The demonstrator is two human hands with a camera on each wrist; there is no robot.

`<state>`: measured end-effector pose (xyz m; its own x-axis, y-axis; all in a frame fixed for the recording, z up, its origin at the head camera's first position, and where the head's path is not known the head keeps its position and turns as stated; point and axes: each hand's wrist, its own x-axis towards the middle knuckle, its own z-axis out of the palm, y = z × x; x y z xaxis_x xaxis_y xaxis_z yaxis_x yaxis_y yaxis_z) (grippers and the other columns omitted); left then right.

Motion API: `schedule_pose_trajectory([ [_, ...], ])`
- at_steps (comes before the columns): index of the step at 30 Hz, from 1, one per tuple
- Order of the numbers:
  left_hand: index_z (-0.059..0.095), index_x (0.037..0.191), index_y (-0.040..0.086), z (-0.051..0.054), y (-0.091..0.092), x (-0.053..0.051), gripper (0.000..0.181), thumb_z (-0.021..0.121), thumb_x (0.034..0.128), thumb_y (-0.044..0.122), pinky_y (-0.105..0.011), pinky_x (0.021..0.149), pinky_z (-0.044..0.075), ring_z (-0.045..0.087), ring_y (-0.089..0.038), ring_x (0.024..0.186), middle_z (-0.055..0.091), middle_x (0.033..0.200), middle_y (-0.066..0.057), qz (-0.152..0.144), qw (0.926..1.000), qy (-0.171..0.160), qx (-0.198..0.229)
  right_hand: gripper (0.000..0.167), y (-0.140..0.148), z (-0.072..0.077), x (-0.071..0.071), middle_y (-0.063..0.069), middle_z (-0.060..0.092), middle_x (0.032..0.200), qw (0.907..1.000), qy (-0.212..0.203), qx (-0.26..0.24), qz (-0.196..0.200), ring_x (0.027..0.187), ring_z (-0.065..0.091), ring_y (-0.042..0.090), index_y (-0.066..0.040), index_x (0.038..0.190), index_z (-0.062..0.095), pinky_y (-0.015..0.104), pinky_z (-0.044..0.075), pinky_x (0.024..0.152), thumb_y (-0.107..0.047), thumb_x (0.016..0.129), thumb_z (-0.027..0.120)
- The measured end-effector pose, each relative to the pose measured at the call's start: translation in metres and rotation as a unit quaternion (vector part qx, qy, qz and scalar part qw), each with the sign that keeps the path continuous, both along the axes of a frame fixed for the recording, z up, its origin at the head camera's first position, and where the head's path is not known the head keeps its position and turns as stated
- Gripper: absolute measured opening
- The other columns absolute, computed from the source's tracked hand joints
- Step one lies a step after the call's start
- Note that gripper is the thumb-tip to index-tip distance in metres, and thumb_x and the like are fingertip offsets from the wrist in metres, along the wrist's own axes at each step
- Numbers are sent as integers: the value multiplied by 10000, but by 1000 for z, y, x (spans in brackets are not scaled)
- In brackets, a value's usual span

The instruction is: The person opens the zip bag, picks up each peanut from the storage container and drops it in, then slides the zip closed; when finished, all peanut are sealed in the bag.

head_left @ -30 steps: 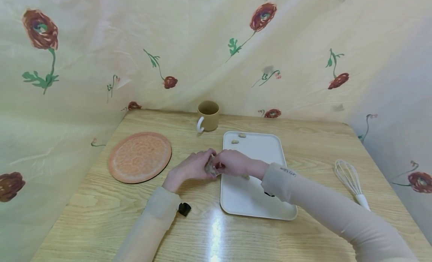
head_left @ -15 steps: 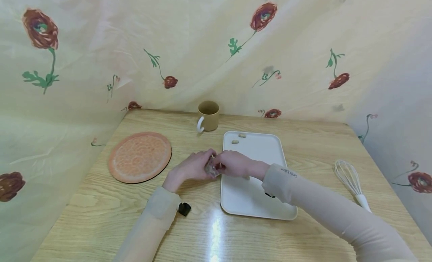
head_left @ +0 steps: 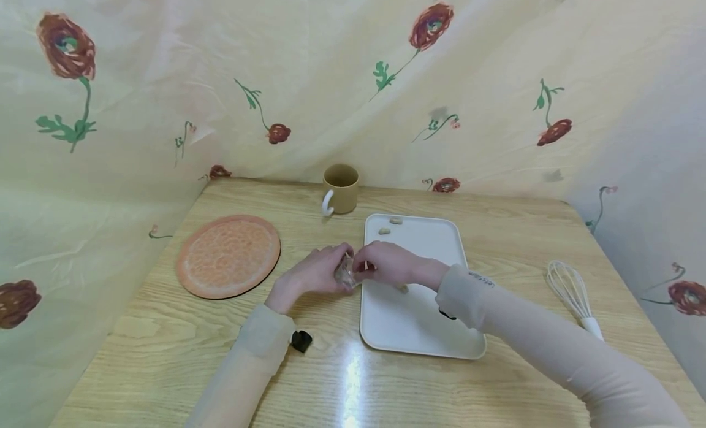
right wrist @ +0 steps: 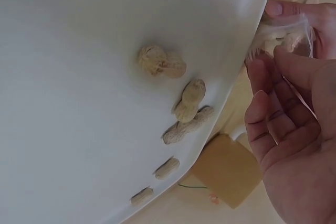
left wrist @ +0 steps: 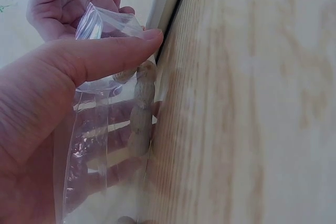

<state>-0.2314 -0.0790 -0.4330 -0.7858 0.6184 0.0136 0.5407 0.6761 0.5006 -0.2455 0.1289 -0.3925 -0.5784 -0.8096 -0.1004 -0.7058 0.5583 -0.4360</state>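
Observation:
My left hand [head_left: 315, 271] holds a clear plastic zip bag [left wrist: 98, 106] upright, its thumb lying across the bag near the top. Through the film in the left wrist view I see a long peanut [left wrist: 140, 109] and part of another. My right hand [head_left: 385, 263] is at the bag's mouth, thumb and fingers curled and pinching the bag's lip; its fingertips are partly hidden. Below the right forearm lies a white tray [head_left: 419, 327]. Several unshelled peanuts [right wrist: 190, 100] rest on it in the right wrist view, mostly near its edge.
A tan mug [head_left: 343, 192] with a white handle stands behind the tray. An orange round placemat [head_left: 228, 256] lies at left. On the right is a white whisk [head_left: 570, 293]. The wooden table [head_left: 165, 360] meets flowered cloth at the back.
My right hand and forearm have shifted slightly up and to the right, its fingers staying at the bag's mouth. The left hand and bag have barely moved.

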Motion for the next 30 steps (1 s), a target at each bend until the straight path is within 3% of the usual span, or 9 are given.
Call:
schedule_pose_trajectory([
  [12,484,1294,131,2,0,0,678,857,758,313,-450,906,435,582,-214,983,622,1098,-37,176,9997,-131,-50,98,28,8,-9,-51,668,857,9994,266,-142,-148,766,577,86,-50,1004,736,290,494,725,-53,912,704],
  [19,468,1294,144,0,-2,0,681,859,758,303,-440,897,439,581,-206,973,620,1085,-35,167,9998,-123,-61,99,50,2,-8,-48,665,829,9993,119,-214,-266,720,570,85,-44,997,730,279,485,678,-80,905,718],
  [30,466,1289,140,-2,-2,-2,668,846,772,325,-445,913,428,569,-193,968,608,1072,-27,112,9998,-126,-61,134,75,-15,6,-72,640,800,9973,-182,-246,-663,695,558,72,-73,985,720,270,475,659,-139,877,765],
])
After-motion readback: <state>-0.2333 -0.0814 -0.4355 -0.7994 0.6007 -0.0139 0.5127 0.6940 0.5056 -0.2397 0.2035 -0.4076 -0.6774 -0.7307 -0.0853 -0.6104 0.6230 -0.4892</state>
